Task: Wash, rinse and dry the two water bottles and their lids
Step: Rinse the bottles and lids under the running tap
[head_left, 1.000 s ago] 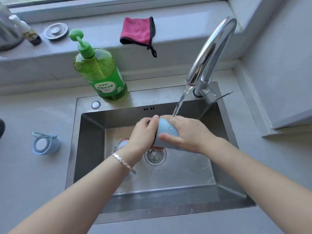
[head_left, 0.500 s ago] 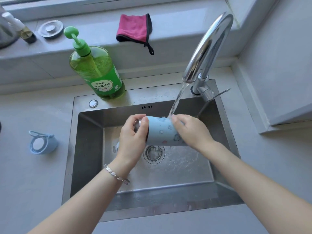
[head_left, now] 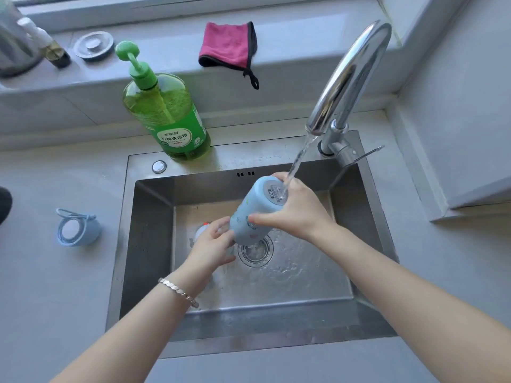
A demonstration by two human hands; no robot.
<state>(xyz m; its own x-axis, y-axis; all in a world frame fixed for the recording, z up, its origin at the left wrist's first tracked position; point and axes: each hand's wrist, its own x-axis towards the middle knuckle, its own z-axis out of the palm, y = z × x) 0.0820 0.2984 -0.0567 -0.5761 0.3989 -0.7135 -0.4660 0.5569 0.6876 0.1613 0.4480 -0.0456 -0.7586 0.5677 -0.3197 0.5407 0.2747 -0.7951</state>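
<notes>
while the tap runs: the blue bottle has swung since half a second ago; then it lay nearly level with water hitting its side, now its base is tipped up under the stream, and the left hand sits lower
bottle axis: slanted; base up and right toward the tap, mouth down and left, just above the drain; held over the sink, inside the basin
right hand: grips the upper half near the base, thumb across the near side
left hand: curls round the lower end by the mouth
water: clear stream strikes the flat grey disc of the base
make: bottle a smooth pale-blue cylinder with small printed figures; sink brushed steel, wet and rippled at the bottom; tap a polished chrome arch
behind the left hand: a pale rounded thing with a red spot in the sink; mostly hidden, i cannot tell what
counter: round blue lid with a cord loop, left of the sink, well apart from the hands
back rim: green soap bottle with a pump; pink cloth with a dark edge on the ledge above
</notes>
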